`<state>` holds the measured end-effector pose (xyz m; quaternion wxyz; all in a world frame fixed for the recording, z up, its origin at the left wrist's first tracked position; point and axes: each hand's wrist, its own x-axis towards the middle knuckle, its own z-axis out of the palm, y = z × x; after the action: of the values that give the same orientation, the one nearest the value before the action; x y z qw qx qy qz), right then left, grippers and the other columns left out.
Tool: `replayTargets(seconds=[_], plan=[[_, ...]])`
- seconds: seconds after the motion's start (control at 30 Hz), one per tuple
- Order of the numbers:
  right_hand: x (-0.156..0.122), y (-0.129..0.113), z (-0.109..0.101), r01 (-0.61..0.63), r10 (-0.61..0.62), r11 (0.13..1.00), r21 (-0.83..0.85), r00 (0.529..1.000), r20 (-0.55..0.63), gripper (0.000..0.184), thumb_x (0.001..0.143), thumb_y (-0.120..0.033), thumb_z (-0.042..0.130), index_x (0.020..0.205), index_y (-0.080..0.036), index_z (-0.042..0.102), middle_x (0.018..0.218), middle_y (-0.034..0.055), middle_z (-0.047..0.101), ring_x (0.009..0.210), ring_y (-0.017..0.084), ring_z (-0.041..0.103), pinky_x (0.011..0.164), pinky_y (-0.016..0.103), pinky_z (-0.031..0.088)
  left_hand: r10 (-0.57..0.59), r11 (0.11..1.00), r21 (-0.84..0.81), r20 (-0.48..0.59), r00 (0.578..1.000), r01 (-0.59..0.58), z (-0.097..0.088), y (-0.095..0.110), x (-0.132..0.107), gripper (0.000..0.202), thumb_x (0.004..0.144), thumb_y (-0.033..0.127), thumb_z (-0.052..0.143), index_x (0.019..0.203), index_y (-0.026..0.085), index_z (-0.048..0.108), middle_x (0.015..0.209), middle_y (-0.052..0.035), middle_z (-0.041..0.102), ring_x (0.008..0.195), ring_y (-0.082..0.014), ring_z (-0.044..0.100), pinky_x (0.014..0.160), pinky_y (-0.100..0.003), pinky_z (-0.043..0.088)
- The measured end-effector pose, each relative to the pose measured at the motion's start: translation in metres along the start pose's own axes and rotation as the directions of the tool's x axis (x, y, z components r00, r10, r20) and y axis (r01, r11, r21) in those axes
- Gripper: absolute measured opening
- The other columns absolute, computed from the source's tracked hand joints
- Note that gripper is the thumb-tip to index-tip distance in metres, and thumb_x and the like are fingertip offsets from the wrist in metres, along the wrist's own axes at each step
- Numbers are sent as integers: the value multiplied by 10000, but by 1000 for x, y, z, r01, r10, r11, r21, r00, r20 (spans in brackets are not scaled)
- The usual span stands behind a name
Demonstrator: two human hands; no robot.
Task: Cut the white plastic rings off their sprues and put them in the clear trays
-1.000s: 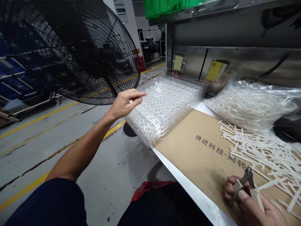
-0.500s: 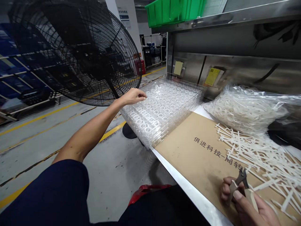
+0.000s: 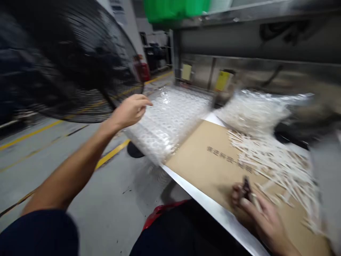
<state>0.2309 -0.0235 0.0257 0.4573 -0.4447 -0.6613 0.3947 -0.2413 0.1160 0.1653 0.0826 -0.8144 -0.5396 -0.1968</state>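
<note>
My left hand [image 3: 132,111] hovers at the left edge of a clear plastic tray [image 3: 170,117], its fingers loosely bent and apart, with nothing visible in them. Rows of small whitish rings lie in the tray, blurred by motion. My right hand [image 3: 263,215] is closed round a pair of nippers [image 3: 247,192] with dark jaws and pale handles, above the brown cardboard sheet [image 3: 191,153]. The jaws look closer together here, though smeared. Beyond the right hand lies a heap of white plastic sprues [image 3: 271,163].
A clear bag of whitish rings [image 3: 253,112] sits at the back of the bench, beside a black object [image 3: 290,135]. On the left stands a large black fan [image 3: 80,64]. A green bin [image 3: 176,9] rests on the shelf above. The bench's white front edge [image 3: 202,199] runs diagonally.
My left hand has drawn back from over the tray toward its left edge. In my right hand the nippers have turned and their jaws have come together. The whole view has shifted and blurred.
</note>
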Motion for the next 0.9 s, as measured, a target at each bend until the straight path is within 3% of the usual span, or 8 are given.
replayTargets(seconds=[0.13, 0.2, 0.27, 0.43, 0.57, 0.67, 0.73, 0.9], plan=[[-1, -5, 8, 322, -283, 934, -157, 932, 228, 232, 859, -213, 629, 1088, -207, 668, 878, 77, 749, 731, 216, 712, 677, 328, 614, 142, 971, -178, -113, 983, -160, 14, 102, -27, 322, 987, 295, 541, 1267, 259, 695, 1249, -37, 682, 1133, -265, 637, 1078, -463, 480], [-1, 2, 10, 452, -379, 874, -180, 864, 332, 266, 808, -240, 594, 1064, -192, 645, 828, 68, 724, 702, 213, 670, 662, 335, 589, 204, 919, -328, -83, 975, -220, 38, 147, -37, 303, 995, 293, 562, 1276, 321, 670, 1241, -16, 691, 1109, -260, 662, 1028, -436, 511], [-3, 10, 12, 542, -435, 814, -208, 807, 401, 286, 805, -260, 577, 1072, -174, 633, 836, 83, 714, 721, 227, 651, 681, 357, 573, 294, 837, -483, 0, 956, -258, 71, 190, -37, 280, 1025, 267, 532, 1277, 276, 653, 1228, -43, 691, 1102, -233, 675, 973, -383, 539], [-11, 19, 17, 661, -488, 706, -252, 713, 504, 299, 857, -314, 547, 1100, -152, 608, 882, 104, 701, 777, 250, 638, 734, 384, 551, 487, 714, -645, 177, 855, -273, 147, 283, 0, 325, 1058, 274, 485, 1350, 214, 614, 1197, -94, 676, 1101, -224, 656, 979, -382, 543], [-13, 23, 16, 705, -480, 652, -280, 669, 568, 342, 873, -343, 560, 1141, -134, 606, 901, 94, 692, 791, 240, 648, 736, 359, 546, 571, 754, -553, 282, 771, -355, 170, 340, 28, 343, 1009, 294, 575, 1344, 240, 625, 1134, -93, 667, 966, -236, 664, 842, -359, 548], [-12, 23, 14, 715, -459, 628, -307, 659, 595, 375, 888, -344, 575, 1185, -116, 597, 945, 97, 697, 820, 239, 663, 768, 360, 549, 587, 762, -517, 294, 754, -390, 176, 361, 35, 215, 1005, 301, 560, 1138, 208, 701, 1018, -89, 663, 868, -221, 651, 753, -325, 514], [-12, 21, 14, 717, -450, 619, -321, 658, 603, 371, 903, -345, 572, 1193, -115, 594, 957, 98, 697, 844, 239, 664, 789, 362, 549, 591, 754, -528, 286, 754, -391, 177, 357, 36, 214, 1023, 304, 520, 1043, 199, 705, 991, -80, 667, 881, -212, 649, 778, -318, 507], [-12, 15, 13, 730, -454, 588, -348, 654, 605, 332, 922, -348, 544, 1164, -130, 605, 925, 99, 693, 859, 250, 650, 806, 373, 534, 529, 774, -550, 287, 799, -314, 169, 296, 27, 234, 1037, 320, 477, 1102, 207, 670, 1045, -62, 714, 956, -201, 668, 859, -313, 511]])
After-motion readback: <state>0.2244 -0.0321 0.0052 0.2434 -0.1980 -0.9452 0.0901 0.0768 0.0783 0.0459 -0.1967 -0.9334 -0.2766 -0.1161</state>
